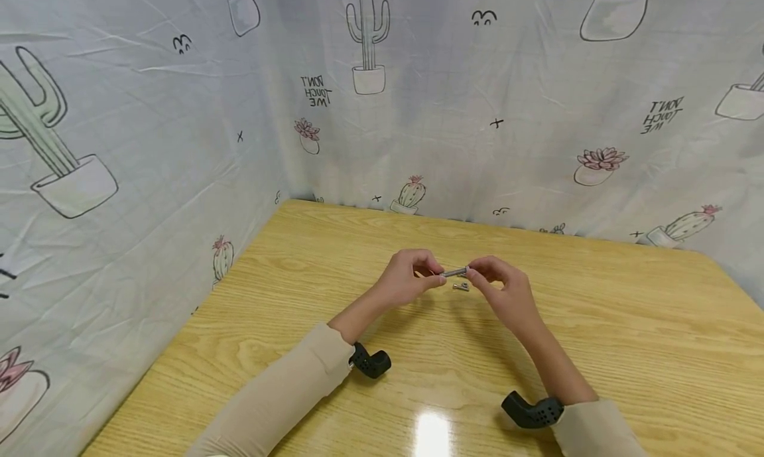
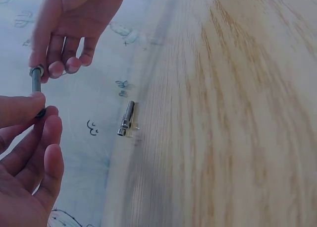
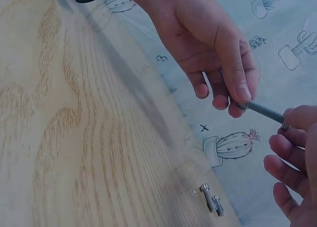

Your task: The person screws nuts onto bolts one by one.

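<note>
A grey threaded bolt (image 3: 266, 111) is held up above the table between both hands, slanting slightly. My left hand (image 1: 412, 278) pinches one end between thumb and fingertips. At the other end, my right hand (image 1: 507, 294) pinches it the same way. A wider piece shows at each end, partly covered by the fingers; which is a head and which a nut, I cannot tell. Below the hands, shiny metal socket-head screws (image 3: 208, 197) lie close together on the table, also seen in the left wrist view as a small cluster of screws (image 2: 128, 119).
The wood-grain table (image 1: 334, 245) reaches back to a pale curtain (image 1: 442, 125) printed with cacti, which also hangs along the left side. Black wrist devices (image 1: 371, 362) sit at both cuffs. Light glares off the table near the front.
</note>
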Demonstrator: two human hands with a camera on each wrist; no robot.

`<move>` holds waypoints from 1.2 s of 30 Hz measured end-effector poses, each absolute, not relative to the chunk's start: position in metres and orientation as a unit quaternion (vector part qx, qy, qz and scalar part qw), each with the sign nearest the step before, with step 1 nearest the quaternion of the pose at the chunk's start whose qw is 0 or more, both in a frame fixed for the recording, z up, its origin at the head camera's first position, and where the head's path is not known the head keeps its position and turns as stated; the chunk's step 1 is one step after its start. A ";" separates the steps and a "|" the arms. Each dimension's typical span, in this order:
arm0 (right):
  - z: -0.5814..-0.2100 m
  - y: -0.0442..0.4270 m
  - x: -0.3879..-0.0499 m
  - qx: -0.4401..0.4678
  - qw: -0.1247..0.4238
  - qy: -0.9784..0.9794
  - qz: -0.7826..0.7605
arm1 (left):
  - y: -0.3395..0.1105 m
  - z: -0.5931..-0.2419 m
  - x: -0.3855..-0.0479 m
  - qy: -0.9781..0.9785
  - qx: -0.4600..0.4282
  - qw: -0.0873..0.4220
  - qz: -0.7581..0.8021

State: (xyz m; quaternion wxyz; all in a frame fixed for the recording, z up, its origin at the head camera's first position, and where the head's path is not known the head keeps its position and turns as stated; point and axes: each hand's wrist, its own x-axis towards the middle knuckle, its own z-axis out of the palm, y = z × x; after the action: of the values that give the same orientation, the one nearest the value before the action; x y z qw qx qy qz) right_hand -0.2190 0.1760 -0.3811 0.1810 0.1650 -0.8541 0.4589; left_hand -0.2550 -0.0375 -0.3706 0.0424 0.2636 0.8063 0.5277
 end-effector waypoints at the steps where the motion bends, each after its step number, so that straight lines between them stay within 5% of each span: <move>1: -0.381 0.176 -0.219 0.161 0.179 -0.855 0.460 | -0.037 -0.371 -0.255 0.805 0.267 0.044 0.528; 15: -0.384 0.176 -0.219 0.127 0.132 -0.858 0.480 | -0.035 -0.371 -0.251 0.808 0.290 0.045 0.510; 36: -0.389 0.176 -0.218 0.188 0.208 -0.838 0.468 | -0.036 -0.375 -0.252 0.809 0.274 0.015 0.519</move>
State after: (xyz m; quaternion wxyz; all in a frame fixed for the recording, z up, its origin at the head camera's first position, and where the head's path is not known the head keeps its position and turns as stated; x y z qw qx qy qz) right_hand -0.2184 0.1760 -0.3893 0.2084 0.1883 -0.8378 0.4682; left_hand -0.2517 -0.0357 -0.3753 0.0154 0.2744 0.8093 0.5192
